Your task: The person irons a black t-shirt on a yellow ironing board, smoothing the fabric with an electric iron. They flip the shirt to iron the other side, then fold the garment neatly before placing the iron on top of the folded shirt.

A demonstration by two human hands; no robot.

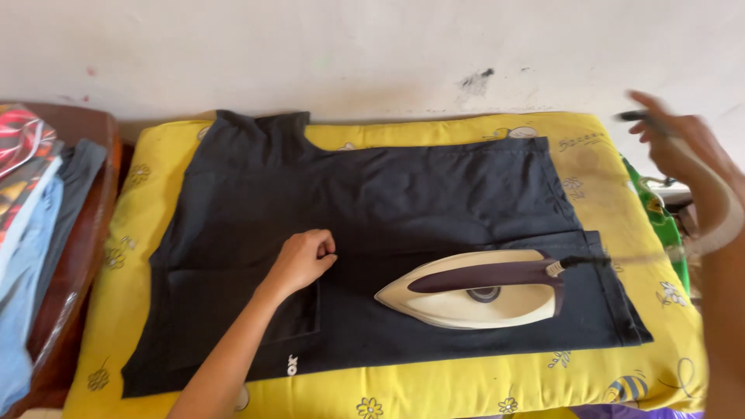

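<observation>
Okay, quick pass: I see the dark shirt [388, 233] spread flat on a yellow floral padded cover [605, 171], mostly smooth, hem and pocket area near me. My left hand [303, 260] presses the cloth mid-shirt, fingers loosely curled, holding nothing. The cream-and-maroon iron [473, 289] sits soleplate-down on the shirt's right part, nobody gripping its handle. My right hand [683, 143] is up at the right edge, blurred, apparently lifting the iron's cord [722, 221]; exact grip I cannot tell. Folded clothes [31, 202] are stacked at left. Judging by this, ironing is underway, folding not yet done.
</observation>
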